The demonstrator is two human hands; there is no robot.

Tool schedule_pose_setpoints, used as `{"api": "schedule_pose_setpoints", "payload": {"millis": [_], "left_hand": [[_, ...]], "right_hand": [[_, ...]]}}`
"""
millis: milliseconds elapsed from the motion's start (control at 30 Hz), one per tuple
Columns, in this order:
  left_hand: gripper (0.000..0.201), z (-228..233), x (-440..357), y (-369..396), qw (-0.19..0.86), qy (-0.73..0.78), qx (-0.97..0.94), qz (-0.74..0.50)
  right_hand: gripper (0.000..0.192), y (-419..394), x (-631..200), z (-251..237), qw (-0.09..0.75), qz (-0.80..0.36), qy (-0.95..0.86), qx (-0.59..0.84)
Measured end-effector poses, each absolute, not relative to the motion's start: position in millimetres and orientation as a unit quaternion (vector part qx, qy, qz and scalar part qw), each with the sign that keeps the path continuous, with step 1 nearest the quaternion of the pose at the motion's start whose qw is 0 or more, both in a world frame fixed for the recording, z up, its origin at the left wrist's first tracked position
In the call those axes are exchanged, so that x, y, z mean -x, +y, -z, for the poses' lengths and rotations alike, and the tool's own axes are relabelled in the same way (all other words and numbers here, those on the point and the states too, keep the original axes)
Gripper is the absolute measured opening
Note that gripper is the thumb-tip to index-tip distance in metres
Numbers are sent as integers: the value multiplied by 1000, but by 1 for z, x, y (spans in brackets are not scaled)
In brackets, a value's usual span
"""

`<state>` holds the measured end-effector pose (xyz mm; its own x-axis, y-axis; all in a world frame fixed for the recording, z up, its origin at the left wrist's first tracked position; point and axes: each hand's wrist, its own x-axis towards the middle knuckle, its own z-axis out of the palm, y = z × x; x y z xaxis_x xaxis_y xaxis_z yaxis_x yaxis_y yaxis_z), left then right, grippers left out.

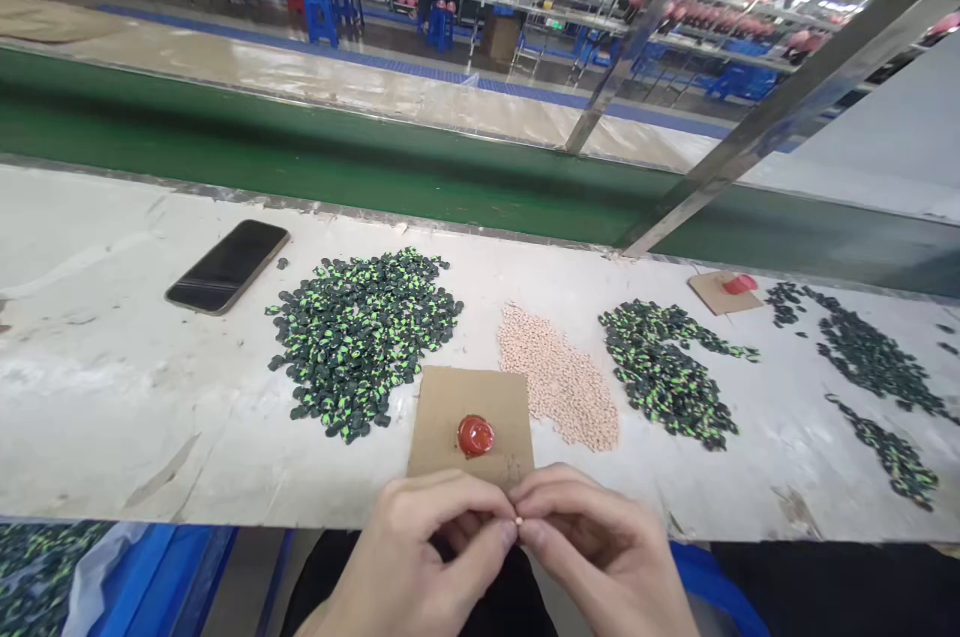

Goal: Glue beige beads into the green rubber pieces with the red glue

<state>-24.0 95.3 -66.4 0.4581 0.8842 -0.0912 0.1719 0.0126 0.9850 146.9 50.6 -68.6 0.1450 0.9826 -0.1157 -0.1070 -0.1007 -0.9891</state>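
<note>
My left hand (pixel 420 552) and my right hand (pixel 600 547) meet at the table's near edge, fingertips pinched together around a tiny pale bead (pixel 517 521). I cannot tell which hand grips it more firmly. Just beyond them lies a brown cardboard square (pixel 442 417) with a red blob (pixel 475 435) on it. A large heap of small dark green and bright green pieces (pixel 367 327) lies to the left, and a heap of pale pink beads (pixel 559 377) to the right.
A black phone (pixel 229 265) lies at the left. More dark green pieces (pixel 667 367) spread to the right, with a second cardboard square and red blob (pixel 739 284). A green conveyor belt (pixel 300 147) runs behind the table. A blue bin (pixel 165 577) sits below left.
</note>
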Motion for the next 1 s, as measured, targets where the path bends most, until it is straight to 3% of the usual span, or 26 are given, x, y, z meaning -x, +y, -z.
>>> {"api": "schedule_pose_setpoints", "payload": {"millis": [233,433,567,667,1000], "left_hand": [[19,72,28,103,653,450,-560,-240],[13,93,31,103,622,453,-556,-316],[17,110,33,106,510,455,-600,-416],[20,118,36,109,452,440,-649,-426],[21,121,38,109,456,433,-662,-408]], "right_hand": [[15,59,-153,82,445,-473,-539,536],[13,60,-154,88,408,-406,-582,574],[15,65,-157,98,394,-297,-601,629],[17,70,-156,104,373,-277,-626,627],[19,73,-153,105,345,-259,-642,633]]}}
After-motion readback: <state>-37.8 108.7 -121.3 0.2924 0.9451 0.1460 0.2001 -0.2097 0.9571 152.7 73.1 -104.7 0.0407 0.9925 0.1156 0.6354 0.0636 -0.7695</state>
